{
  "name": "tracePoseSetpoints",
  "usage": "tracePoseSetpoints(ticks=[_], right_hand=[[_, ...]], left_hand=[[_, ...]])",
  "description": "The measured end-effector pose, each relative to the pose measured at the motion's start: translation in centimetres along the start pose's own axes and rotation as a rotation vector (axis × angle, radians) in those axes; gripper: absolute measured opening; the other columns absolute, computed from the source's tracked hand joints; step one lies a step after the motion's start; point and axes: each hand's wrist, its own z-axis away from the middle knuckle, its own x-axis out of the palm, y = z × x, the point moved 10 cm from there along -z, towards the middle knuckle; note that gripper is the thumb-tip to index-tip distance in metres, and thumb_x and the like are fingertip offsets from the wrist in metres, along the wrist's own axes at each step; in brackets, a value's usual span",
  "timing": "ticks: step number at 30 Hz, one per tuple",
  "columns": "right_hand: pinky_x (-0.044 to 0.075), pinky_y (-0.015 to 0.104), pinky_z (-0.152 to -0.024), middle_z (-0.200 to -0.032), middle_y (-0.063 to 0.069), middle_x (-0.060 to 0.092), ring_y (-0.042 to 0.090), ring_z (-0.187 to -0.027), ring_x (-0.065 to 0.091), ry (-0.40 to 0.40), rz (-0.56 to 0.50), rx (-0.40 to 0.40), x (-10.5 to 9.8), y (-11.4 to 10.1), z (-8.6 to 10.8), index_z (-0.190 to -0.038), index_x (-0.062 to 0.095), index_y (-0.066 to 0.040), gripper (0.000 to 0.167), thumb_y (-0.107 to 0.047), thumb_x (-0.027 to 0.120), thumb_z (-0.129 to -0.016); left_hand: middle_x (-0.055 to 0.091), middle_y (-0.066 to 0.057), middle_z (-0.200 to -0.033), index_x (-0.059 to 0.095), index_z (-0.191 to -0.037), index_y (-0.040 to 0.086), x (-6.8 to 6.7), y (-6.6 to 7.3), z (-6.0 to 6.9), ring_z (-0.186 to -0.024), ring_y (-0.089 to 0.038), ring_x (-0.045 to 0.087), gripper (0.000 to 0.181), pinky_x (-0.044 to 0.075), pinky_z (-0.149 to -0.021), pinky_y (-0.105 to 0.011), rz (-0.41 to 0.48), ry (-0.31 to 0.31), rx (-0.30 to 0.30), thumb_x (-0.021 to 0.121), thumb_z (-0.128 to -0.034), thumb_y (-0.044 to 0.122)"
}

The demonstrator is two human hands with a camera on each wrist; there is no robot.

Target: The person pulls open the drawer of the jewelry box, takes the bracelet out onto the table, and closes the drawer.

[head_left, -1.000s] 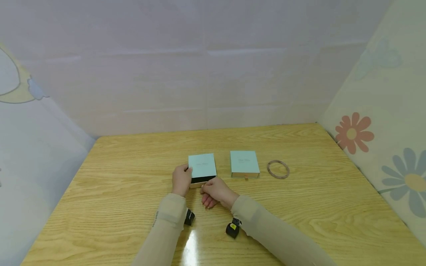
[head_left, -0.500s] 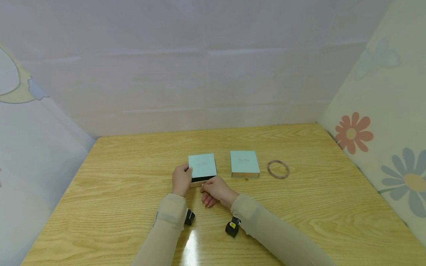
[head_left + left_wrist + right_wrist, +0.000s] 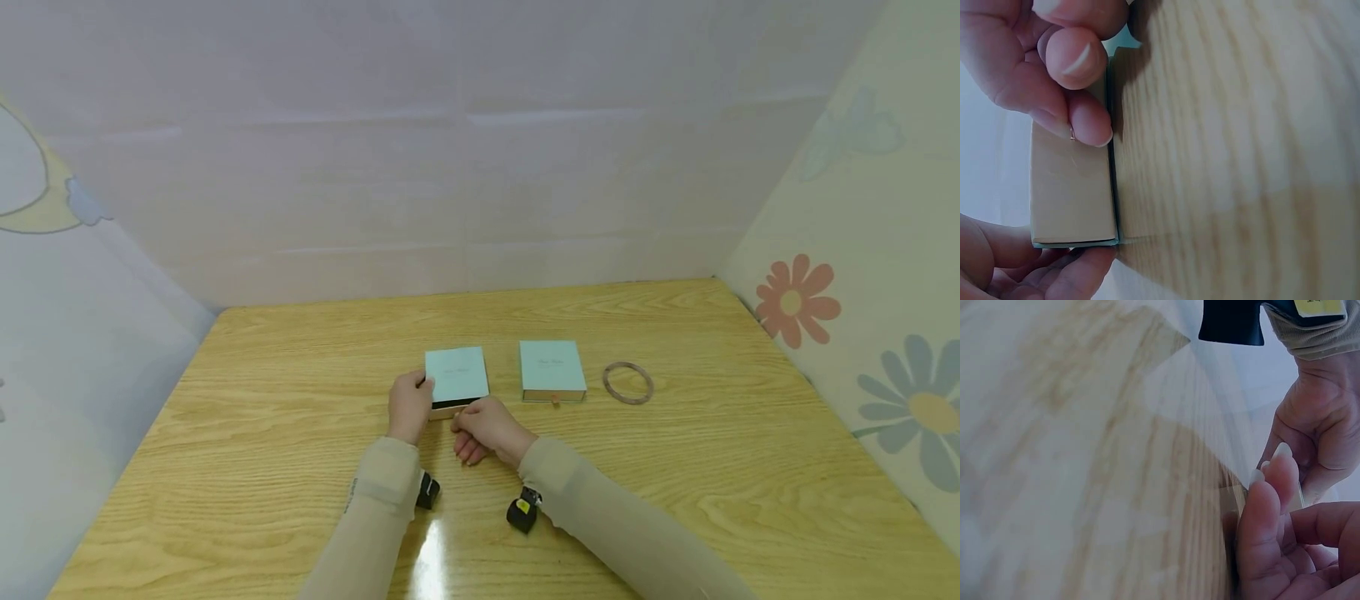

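A pale mint drawer box point(image 3: 456, 371) lies on the table in the head view, its drawer a little out at the near side with a thin dark gap showing. My left hand point(image 3: 408, 408) grips the sleeve from its left side, thumb on the top edge. At the drawer's front, my right hand point(image 3: 493, 429) pinches a tiny pull tab point(image 3: 1072, 134) between thumb and forefinger. The left wrist view shows the beige drawer front point(image 3: 1072, 200) close up below those fingertips. What lies inside the drawer is hidden.
To the right stands a second mint drawer box point(image 3: 551, 367), shut, with a small tab at its front. Beyond it lies a pinkish bangle point(image 3: 630, 402). The wooden table point(image 3: 300, 358) meets a pale cloth wall point(image 3: 465, 167) at the back.
The drawer has slid slightly inward, away from me, and the dark gap has narrowed. My right hand has moved a little with it; the left hand has stayed in place.
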Motion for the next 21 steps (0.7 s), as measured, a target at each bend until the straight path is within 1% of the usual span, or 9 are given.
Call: tracePoseSetpoints(ticks=[9, 21], right_hand=[[0.050, 0.025, -0.043, -0.054, 0.005, 0.059, 0.009, -0.042, 0.055, 0.004, -0.005, 0.002, 0.08, -0.06, -0.16, -0.085, 0.067, 0.012, 0.026, -0.003, 0.051, -0.097], [0.045, 0.022, -0.040, -0.054, 0.005, 0.056, 0.009, -0.040, 0.050, 0.026, 0.001, -0.009, -0.38, -0.23, -0.41, -0.086, 0.068, 0.010, 0.027, -0.006, 0.051, -0.099]], left_hand=[[0.045, -0.029, -0.140, 0.047, -0.136, -0.013, 0.05, -0.30, -0.01, -0.132, -0.040, 0.040, 0.039, 0.036, -0.105, -0.049, 0.010, -0.007, -0.013, 0.047, -0.1016, 0.005], [0.047, -0.028, -0.138, 0.048, -0.135, -0.013, 0.05, -0.16, -0.16, -0.131, -0.040, 0.041, 0.038, 0.037, -0.105, -0.049, 0.003, 0.002, -0.006, 0.047, -0.1015, 0.006]])
